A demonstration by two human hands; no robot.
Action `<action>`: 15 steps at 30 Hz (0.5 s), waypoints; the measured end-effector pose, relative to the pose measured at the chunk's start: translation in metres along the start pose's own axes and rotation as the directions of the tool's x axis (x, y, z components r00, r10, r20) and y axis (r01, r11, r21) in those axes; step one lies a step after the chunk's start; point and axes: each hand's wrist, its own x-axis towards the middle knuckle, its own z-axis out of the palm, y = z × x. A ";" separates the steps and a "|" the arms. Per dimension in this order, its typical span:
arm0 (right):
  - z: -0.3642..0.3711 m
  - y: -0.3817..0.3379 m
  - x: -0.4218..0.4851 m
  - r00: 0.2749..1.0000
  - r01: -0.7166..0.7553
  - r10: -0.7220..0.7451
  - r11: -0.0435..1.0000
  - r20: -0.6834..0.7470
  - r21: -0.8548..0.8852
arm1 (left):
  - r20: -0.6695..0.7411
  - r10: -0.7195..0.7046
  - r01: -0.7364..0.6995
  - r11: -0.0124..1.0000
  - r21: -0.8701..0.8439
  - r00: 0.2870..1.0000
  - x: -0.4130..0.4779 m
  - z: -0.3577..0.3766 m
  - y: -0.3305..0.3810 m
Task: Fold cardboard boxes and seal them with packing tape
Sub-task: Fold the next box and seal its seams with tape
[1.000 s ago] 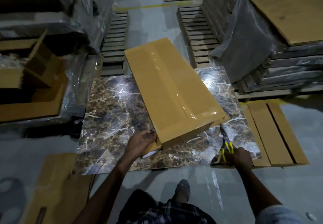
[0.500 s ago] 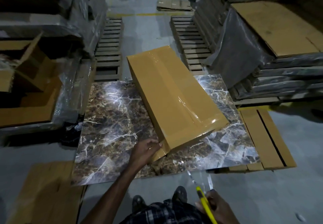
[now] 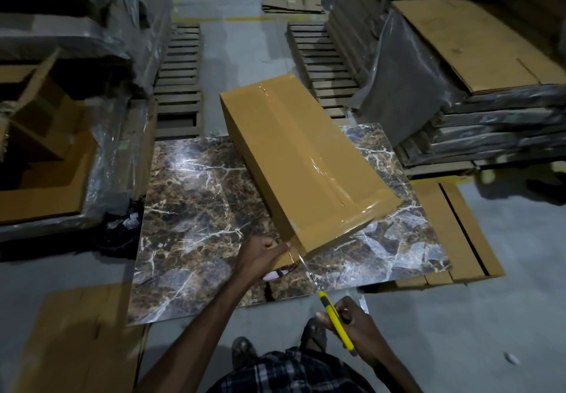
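Marble slab point(image 3: 199, 209), one taped box point(image 3: 306, 159), left hand point(image 3: 260, 258) gripping its corner, right hand point(image 3: 352, 328) holding one knife point(image 3: 335, 319)

Marble-patterned slab point(image 3: 199, 209), wooden pallets point(image 3: 179, 86), plastic-wrapped stacks point(image 3: 490, 135), perhaps tiles, grey floor point(image 3: 505, 316)

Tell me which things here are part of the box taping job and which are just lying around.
In use: cardboard box, clear tape along its top, yellow utility knife in the right hand, left hand gripping the box's near corner.
Lying about: wooden pallets, wrapped cardboard stacks, open carton.
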 end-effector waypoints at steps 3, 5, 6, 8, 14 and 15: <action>0.003 0.001 0.003 1.000 0.000 0.000 1.000 0.020 0.022 | -0.015 -0.023 0.023 1.000 0.010 1.000 0.001 0.000 -0.003; 0.005 0.000 0.008 1.000 0.010 -0.011 0.999 0.015 0.042 | -0.025 -0.017 0.018 1.000 0.026 1.000 0.000 0.000 -0.002; 0.006 0.000 0.010 1.000 0.013 -0.014 0.999 0.013 0.050 | -0.032 -0.007 0.008 0.999 0.042 0.999 -0.001 0.000 -0.001; 0.007 -0.002 0.015 1.000 0.016 -0.017 0.998 0.008 0.065 | -0.044 0.010 -0.006 0.997 0.073 0.999 -0.002 0.000 0.002; 0.005 -0.012 0.028 0.997 0.072 -0.071 0.996 -0.015 0.047 | -0.065 0.036 -0.030 0.995 0.098 0.997 -0.003 0.000 0.004; 0.005 -0.013 0.029 0.997 0.080 -0.079 0.996 -0.017 0.045 | -0.068 0.030 -0.024 0.995 0.092 0.997 -0.004 0.000 0.005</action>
